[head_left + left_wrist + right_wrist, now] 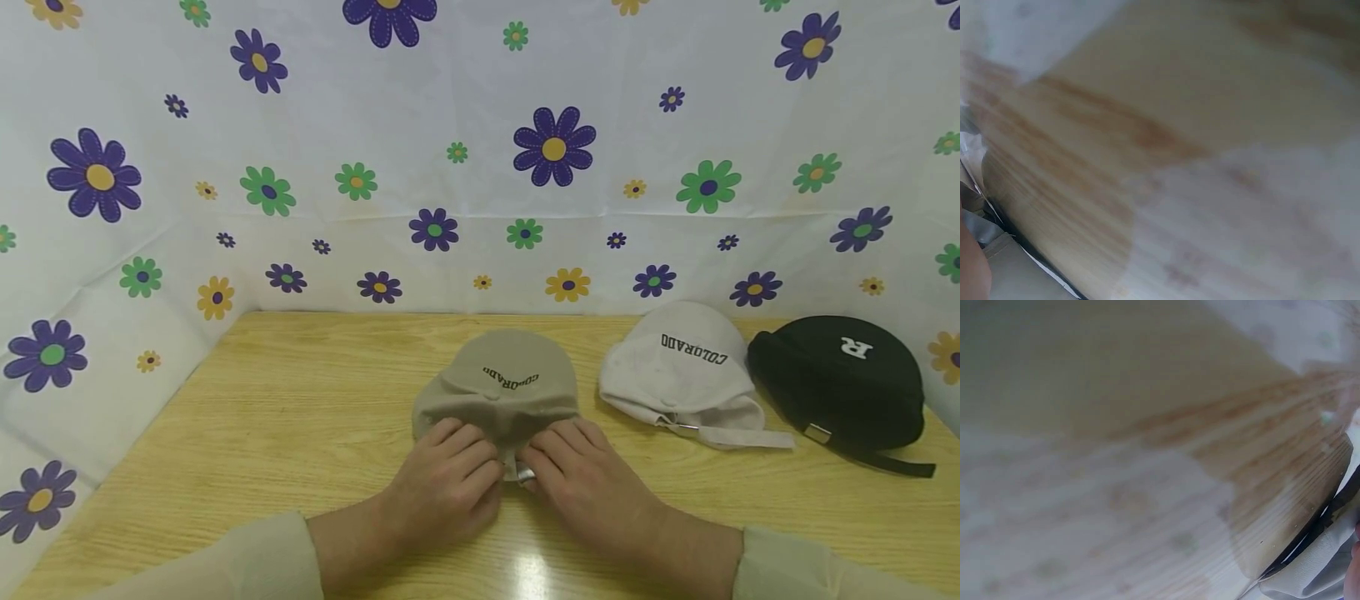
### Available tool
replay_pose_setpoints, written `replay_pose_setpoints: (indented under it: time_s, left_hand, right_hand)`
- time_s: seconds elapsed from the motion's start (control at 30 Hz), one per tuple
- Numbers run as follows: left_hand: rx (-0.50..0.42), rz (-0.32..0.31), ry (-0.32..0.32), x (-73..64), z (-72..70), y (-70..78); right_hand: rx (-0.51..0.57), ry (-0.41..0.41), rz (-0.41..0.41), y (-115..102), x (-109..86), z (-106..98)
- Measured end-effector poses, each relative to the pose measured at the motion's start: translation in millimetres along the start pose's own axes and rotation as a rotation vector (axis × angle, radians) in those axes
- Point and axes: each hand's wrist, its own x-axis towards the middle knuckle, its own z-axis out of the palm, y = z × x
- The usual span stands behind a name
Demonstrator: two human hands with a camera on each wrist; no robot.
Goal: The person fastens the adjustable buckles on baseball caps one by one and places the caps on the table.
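Observation:
A khaki baseball cap (498, 387) with dark COLORADO lettering lies on the wooden table in the head view, its back opening facing me. My left hand (446, 483) grips the cap's lower edge at the left of the opening. On the other side, my right hand (581, 475) holds the same edge with curled fingers. Between the hands shows a short strap end (510, 467), with a metal buckle (527, 472) right at the right fingers. Both thumbs are largely hidden beneath the hands. The wrist views are blurred and show mostly tabletop.
To the right sits a light grey COLORADO cap (675, 367), its strap lying out to the side. Next to it rests a black cap (840, 383) with a white R and a loose strap. A flower-print cloth (450, 100) hangs behind the wooden table (300, 375).

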Motion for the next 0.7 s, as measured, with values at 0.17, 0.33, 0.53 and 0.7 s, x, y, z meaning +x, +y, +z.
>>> replay_pose_setpoints:
  time_s: [0.17,0.33,0.53,0.7]
  left_hand:
    - [-0.002,0.014,0.021,0.4,0.1,-0.3]
    - [-0.007,0.022,0.031,0.3,0.5,-0.3]
    - [-0.011,0.029,0.043,0.4,1.1,-0.3]
    - [-0.01,0.033,0.063,1.0,1.3,-0.7]
  right_hand:
    - [-0.011,0.003,0.0,-0.4,0.3,0.0]
    - [-0.013,0.0,-0.001,-0.8,0.1,0.6]
    - [0.0,-0.036,0.014,-1.5,-0.7,-0.5]
    - [0.008,-0.029,0.018,-1.7,-0.3,-0.6]
